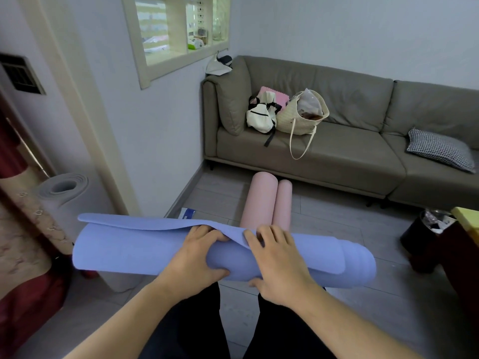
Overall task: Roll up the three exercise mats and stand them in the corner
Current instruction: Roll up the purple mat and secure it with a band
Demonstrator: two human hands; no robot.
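A blue exercise mat [124, 252], rolled into a thick tube, lies crosswise above my legs with its loose flap lifted along the top. My left hand [197, 257] grips the roll at its middle, fingertips tucked under the flap. Just to the right, my right hand [277, 260] grips the roll too, with its thumb underneath. A pink mat [259, 198] lies on the floor beyond, rolled from both ends into two tubes side by side. At the left a grey rolled mat [64, 187] stands upright against the wall corner.
A grey sofa [350, 156] fills the far right, holding a white backpack [260, 115], a woven tote bag [302, 115] and a checked cushion [440, 149]. A dark bin [425, 234] stands at the right beside a dark red cabinet [456, 250]. Red curtain [26, 294] hangs at the left.
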